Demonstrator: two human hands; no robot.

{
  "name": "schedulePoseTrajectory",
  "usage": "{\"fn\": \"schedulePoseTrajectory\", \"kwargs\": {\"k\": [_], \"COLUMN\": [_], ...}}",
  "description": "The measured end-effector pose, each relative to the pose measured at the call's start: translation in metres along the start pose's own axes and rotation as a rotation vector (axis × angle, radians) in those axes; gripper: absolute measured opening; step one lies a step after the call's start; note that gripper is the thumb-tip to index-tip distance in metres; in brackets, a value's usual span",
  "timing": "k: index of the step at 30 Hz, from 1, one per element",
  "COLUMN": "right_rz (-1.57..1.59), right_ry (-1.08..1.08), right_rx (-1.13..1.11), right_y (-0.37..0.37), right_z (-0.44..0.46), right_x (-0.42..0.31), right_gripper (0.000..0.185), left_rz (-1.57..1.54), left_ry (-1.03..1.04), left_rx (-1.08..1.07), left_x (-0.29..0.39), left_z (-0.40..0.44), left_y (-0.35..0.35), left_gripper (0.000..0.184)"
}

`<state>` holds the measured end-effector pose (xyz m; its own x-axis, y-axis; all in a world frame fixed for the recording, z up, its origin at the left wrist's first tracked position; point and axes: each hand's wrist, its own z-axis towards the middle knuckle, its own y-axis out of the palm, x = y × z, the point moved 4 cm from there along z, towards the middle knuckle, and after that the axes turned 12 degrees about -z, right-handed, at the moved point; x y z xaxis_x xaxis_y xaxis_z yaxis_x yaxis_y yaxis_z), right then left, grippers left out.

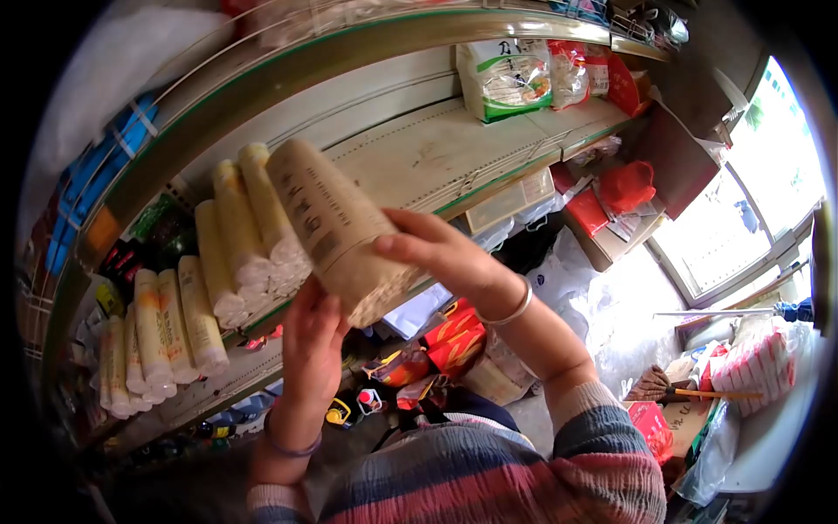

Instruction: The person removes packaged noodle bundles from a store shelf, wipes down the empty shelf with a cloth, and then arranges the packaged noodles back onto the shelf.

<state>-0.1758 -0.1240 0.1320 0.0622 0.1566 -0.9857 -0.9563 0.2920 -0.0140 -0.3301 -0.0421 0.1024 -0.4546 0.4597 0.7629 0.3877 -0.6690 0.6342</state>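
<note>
Two-handed hold on wrapped bundle, beside shelf.
My left fingers clasp its lower side, right fingers its upper.

The left hand points upward, fingers bent at the tips; the right hand reaches up and inward, fingers curved. Both forearms are partly bare, angled toward each other.
</note>
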Motion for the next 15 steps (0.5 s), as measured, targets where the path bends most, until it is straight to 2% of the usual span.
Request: {"fn": "schedulePoseTrajectory", "kwargs": {"k": [1, 3, 4, 7, 10, 15], "right_rz": [0.002, -0.027, -0.061, -0.156, -0.178, -0.137], "right_ry": [0.015, 0.03, 0.025, 0.052, 0.083, 0.158], "right_rx": [0.05, 0.153, 0.167, 0.268, 0.375, 0.339], "right_y": [-0.02, -0.059, -0.08, -0.143, -0.206, -0.303], "right_z": [-0.005, -0.012, -0.015, -0.013, 0.01, 0.062], "right_x": [-0.003, -0.004, -0.006, -0.006, 0.017, 0.078], "right_gripper": [0.061, 0.058, 0.058, 0.057, 0.055, 0.05], "left_rz": [0.004, -0.051, 0.021, -0.047, -0.121, -0.191], "left_ry": [-0.051, -0.101, -0.13, -0.276, -0.361, -0.418], "left_rx": [0.019, -0.058, -0.13, -0.171, -0.116, 0.023], "left_x": [-0.013, -0.032, -0.044, -0.084, -0.134, -0.197], "left_z": [0.016, 0.046, 0.06, 0.116, 0.188, 0.28], "left_y": [0.009, 0.041, 0.047, 0.072, 0.07, 0.08], "left_gripper": [0.047, 0.045, 0.048, 0.042, 0.035, 0.026]}}
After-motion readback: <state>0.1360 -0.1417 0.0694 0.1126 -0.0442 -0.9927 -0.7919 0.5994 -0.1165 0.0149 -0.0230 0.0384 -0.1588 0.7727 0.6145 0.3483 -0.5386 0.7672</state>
